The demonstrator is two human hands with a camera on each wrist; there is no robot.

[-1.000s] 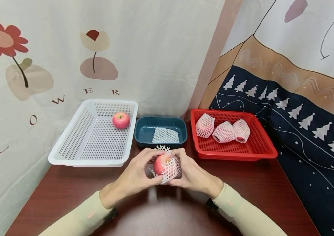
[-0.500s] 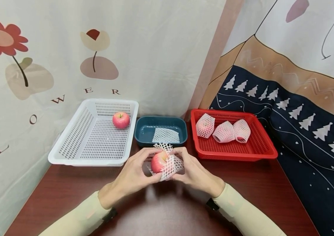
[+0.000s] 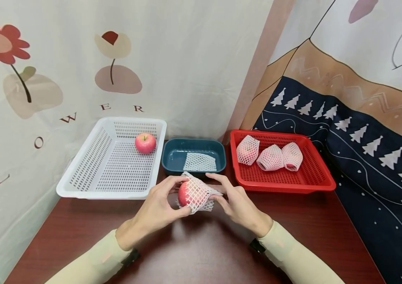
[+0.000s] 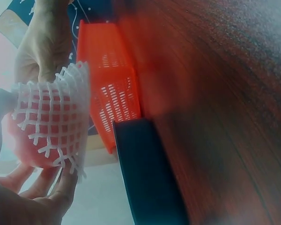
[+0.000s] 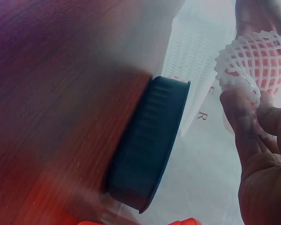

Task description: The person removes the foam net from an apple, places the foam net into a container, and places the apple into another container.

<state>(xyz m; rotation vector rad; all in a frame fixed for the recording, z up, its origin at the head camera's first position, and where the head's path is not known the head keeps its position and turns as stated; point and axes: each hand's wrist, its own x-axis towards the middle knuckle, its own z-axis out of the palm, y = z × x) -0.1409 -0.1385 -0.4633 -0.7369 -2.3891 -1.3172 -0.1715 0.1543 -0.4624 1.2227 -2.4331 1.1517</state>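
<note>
In the head view my left hand point(image 3: 160, 205) grips a red apple point(image 3: 183, 194) from the left, fingers behind and thumb in front. A white foam fruit net point(image 3: 199, 193) covers most of the apple, leaving its left side bare. My right hand point(image 3: 238, 201) pinches the net's gathered right end with the thumb, its index finger stretched out above. The left wrist view shows the net's frayed edge point(image 4: 56, 112) lying over the apple point(image 4: 25, 145). In the right wrist view the net point(image 5: 257, 61) meets the right fingertips. Both hands are above the table.
A white basket point(image 3: 80, 179) at left holds one bare apple point(image 3: 145, 143). The dark teal dish point(image 3: 170, 159) behind the hands holds a flat foam net point(image 3: 200, 162). At right, a red basket point(image 3: 314, 173) holds three netted apples point(image 3: 270, 157). Patterned curtains hang behind.
The net has been drawn leftward over more of the apple. My right thumb has moved to the net's right end, and the right index finger has straightened. The left hand keeps its grip.
</note>
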